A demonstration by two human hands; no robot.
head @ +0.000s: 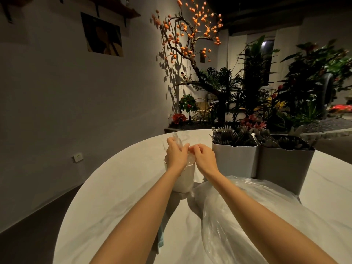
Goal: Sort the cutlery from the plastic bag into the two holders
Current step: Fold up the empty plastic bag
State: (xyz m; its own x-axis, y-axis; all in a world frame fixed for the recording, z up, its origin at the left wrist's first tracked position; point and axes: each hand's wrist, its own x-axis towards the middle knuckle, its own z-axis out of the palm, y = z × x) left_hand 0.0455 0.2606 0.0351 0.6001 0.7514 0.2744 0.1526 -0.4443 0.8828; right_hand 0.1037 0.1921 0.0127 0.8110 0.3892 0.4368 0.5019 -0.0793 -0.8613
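**Both hands busy at a white cup, cutlery standing in the holders**

The person reaches across a pale round table [118, 189] with both bare arms stretched out. The left hand [176, 153] is curled round a scrap of thin clear plastic [177, 139] that sticks up above the knuckles, right over the mouth of a small white cup [184, 180]. The right hand [202, 154] sits just beside it, fingers bent and pinching at the same plastic at the cup's rim; the two hands almost touch. What is inside the cup I cannot tell, the hands cover its top.

To the right of the cup stand the two holders, side by side and touching. The white holder [234, 159] is nearer the cup and packed with forks [231, 135], tines up. The grey holder [283, 162] beside it also bristles with dark cutlery [285, 142], though in this dim light I cannot make out which kind.

A big clear plastic bag [247, 212] lies crumpled on the table under the right forearm, in front of the holders. It looks limp and flat; whether any cutlery is left in it cannot be seen.

Behind the table, a bed of leafy plants [266, 88] and a bare tree with orange fruit [190, 33] stand against the wall, with a picture [103, 35] hanging to the left.
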